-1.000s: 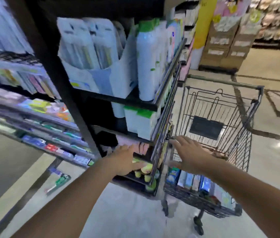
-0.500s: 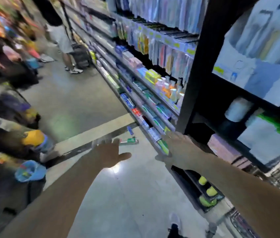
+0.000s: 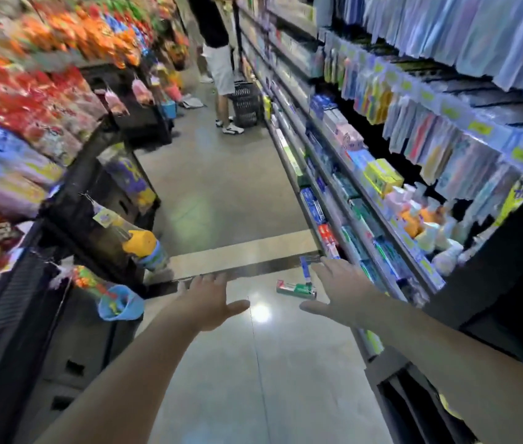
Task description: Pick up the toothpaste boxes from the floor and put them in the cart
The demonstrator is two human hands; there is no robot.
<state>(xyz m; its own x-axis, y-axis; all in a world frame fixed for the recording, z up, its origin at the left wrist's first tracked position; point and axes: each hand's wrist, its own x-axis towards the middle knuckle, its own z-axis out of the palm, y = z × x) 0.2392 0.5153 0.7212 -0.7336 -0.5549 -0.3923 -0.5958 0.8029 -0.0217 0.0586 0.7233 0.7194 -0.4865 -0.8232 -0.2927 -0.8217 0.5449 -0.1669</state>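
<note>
A grey polished floor [image 3: 221,193] ran down a shop aisle, with long shelves [image 3: 382,174] of boxed and hanging goods along the right and a dark rack [image 3: 71,200] of bright packets along the left. Far up the aisle a person in white shorts [image 3: 220,65] stood beside a dark basket [image 3: 246,102]. Both of the wearer's bare arms reached forward over the floor. The left hand [image 3: 208,298] was spread flat, fingers straight and thumb out, holding nothing. The right hand [image 3: 338,291] was likewise spread with its fingers extended and held nothing. Two toothpaste boxes lay on the floor near the foot of the right shelves: a green and red box [image 3: 295,289] just beside the right hand's thumb side, and a blue box [image 3: 305,270] just beyond it, partly hidden by the fingers. The cart was out of sight.
</note>
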